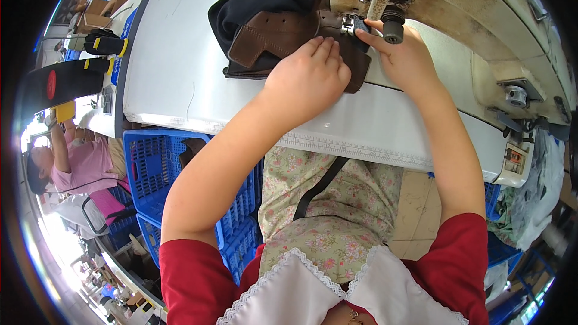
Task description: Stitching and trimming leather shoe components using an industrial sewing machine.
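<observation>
- Left hand (pixel 310 75) lies flat, fingers together, pressing on the brown leather-like piece (pixel 274 36) rather than closing around it.
- Right hand (pixel 400 54) has thumb and index finger just beside the metal presser foot (pixel 348 24); whether they pinch anything, I cannot tell.
- The piece lies beneath and beyond the left fingers, left of the right hand; black fabric (pixel 253 9) bunches farther out.
- It is probably light; brown parts look bendable yet firm, black parts floppier.
- Flat fingertips on the brown part, clear of the foot, seem the surest hold.

Upper middle: two hands (pixel 308 77), one brown-and-black piece (pixel 274 36); upper right: one sewing machine (pixel 481 24); left: one co-worker (pixel 87 167), at least two blue baskets (pixel 144 195).
</observation>
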The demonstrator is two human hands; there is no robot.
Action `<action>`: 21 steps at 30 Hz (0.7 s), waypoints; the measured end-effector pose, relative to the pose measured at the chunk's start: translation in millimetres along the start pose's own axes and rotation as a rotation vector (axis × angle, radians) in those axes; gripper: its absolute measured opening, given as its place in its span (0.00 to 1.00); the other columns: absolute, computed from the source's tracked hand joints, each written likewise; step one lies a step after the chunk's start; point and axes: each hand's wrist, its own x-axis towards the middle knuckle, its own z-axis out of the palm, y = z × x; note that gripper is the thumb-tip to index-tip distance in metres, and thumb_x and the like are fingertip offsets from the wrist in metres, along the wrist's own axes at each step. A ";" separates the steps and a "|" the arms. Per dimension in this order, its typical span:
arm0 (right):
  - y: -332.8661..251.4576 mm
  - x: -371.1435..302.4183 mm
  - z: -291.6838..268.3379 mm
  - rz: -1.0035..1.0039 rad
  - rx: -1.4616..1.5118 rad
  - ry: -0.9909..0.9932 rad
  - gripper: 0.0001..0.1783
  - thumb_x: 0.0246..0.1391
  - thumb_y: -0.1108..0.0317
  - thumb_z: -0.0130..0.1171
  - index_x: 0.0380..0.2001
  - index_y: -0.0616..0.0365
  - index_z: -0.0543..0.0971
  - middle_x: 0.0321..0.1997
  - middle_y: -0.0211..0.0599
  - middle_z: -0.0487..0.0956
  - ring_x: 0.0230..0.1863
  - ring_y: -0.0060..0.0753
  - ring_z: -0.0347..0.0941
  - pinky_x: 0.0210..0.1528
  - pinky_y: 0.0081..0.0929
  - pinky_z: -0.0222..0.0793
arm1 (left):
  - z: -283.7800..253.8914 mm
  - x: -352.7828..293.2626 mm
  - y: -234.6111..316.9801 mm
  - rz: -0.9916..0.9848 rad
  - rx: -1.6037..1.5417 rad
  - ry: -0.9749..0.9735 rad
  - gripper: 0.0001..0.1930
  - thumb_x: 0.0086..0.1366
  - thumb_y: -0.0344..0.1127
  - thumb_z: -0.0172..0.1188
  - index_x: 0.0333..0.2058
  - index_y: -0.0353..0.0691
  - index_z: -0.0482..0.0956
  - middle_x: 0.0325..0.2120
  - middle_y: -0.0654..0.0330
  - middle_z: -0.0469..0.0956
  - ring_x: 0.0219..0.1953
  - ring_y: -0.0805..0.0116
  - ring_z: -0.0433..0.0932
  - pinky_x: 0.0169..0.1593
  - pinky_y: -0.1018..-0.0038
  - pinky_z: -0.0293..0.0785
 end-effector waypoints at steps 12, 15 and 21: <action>11.7 0.1 1.0 -0.051 0.053 0.004 0.19 0.47 0.77 0.57 0.40 0.41 0.86 0.44 0.29 0.80 0.49 0.39 0.74 0.52 0.38 0.71 | -2.7 -0.5 -15.8 0.002 -0.060 -0.076 0.16 0.59 0.36 0.53 0.46 0.41 0.76 0.53 0.52 0.78 0.60 0.60 0.73 0.66 0.64 0.64; 8.4 2.7 -5.1 0.021 0.090 -0.101 0.18 0.47 0.77 0.57 0.38 0.44 0.87 0.45 0.29 0.79 0.51 0.40 0.74 0.54 0.38 0.71 | -4.1 -1.7 -15.7 -0.003 -0.063 -0.089 0.19 0.60 0.36 0.53 0.50 0.43 0.76 0.54 0.52 0.78 0.60 0.60 0.73 0.66 0.64 0.64; 12.5 2.0 -5.4 0.012 0.149 -0.125 0.18 0.47 0.78 0.56 0.38 0.45 0.87 0.45 0.31 0.80 0.52 0.41 0.74 0.55 0.37 0.71 | -2.7 -3.8 -15.8 0.007 -0.061 -0.077 0.21 0.60 0.36 0.53 0.53 0.46 0.76 0.54 0.53 0.77 0.60 0.60 0.73 0.67 0.65 0.64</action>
